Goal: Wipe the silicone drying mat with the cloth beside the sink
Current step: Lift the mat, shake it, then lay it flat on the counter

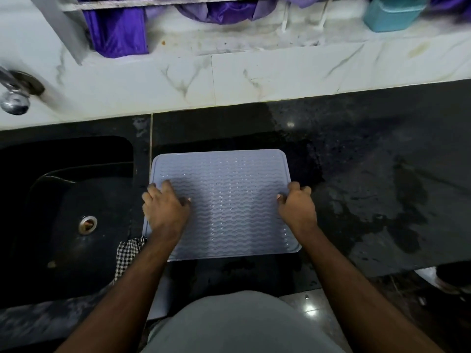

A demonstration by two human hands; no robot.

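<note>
Writing: none legible on any surface; no brand or label readable.
Mat: pale blue-grey silicone drying mat (229,200), wavy ribbed surface, raised rim, rounded corners; flat on the dark worktop (369,161), at frame centre, just beside the sink at 9 o'clock.
Left hand (164,208): palm down on the mat's left part, fingers spread and only slightly bent, pointing toward 12 o'clock, thumb toward 3 o'clock; pressing flat, nothing gripped.
Right hand (297,203): at the mat's right edge, fingers curled over the rim, thumb on the mat's top toward 9 o'clock; pinching the edge.
Forearms: both bare, entering from 6 o'clock, angled inward toward the mat.
Cloth: black-and-white checked cloth (127,253), bunched at the mat's near-left corner, at 7 o'clock, partly hidden under the left forearm, on the strip between sink and mat; untouched by either hand.
Sink: black basin (63,225) at 9 o'clock, metal drain (87,224) in its floor.
Tap: chrome tap (14,98) at 10 o'clock, on the white marble-look wall.
Worktop surface: wet patches at 3 o'clock of the mat.
Ledge at 12 o'clock: purple fabric (119,31); teal container (392,14) at 1 o'clock.
</note>
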